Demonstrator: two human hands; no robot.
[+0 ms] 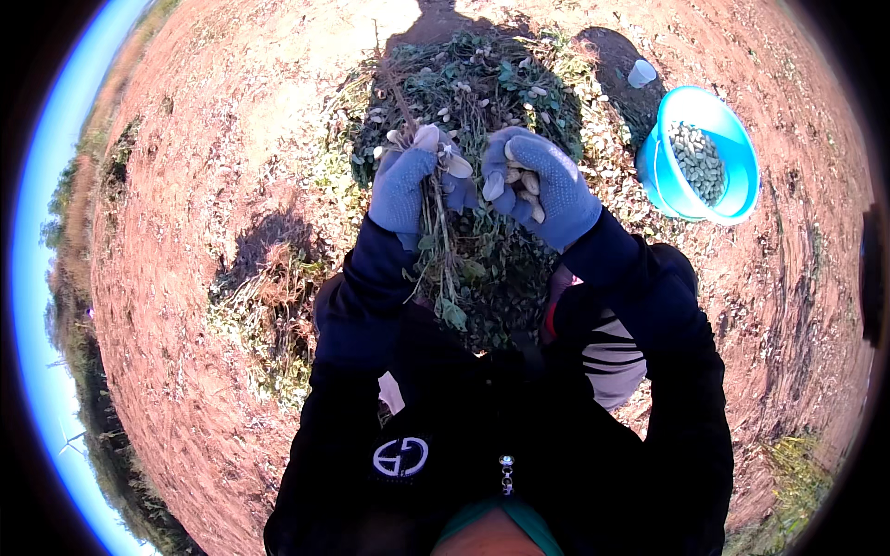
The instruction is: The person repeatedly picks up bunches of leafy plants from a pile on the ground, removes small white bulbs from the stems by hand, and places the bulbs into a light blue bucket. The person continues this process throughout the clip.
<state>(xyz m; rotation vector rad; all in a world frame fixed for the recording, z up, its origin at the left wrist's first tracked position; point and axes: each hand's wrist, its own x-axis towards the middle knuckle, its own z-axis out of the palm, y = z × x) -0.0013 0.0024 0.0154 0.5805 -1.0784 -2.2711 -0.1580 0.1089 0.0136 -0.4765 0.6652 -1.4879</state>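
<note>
My left hand (407, 182), in a grey-blue dotted work glove, grips a pulled peanut plant (439, 240). Its roots point up past my fingers, and its leafy stems hang down towards my lap. Pale peanut pods (457, 166) cling to the roots by my thumb. My right hand (546, 182), gloved alike, is curled around several loose peanut pods (530, 183) just to the right. Some fingers of both hands are hidden behind the plant and pods. Beneath both hands spreads a heap of peanut plants (473, 83) with pods among the leaves.
A bright blue bucket (650, 170) holding many peanut pods (697, 163) stands on the right. Behind it a white cup (641, 74) rests on the ground. A smaller pile of plants (271, 316) lies to the left on reddish soil (181, 243). My knees flank the heap.
</note>
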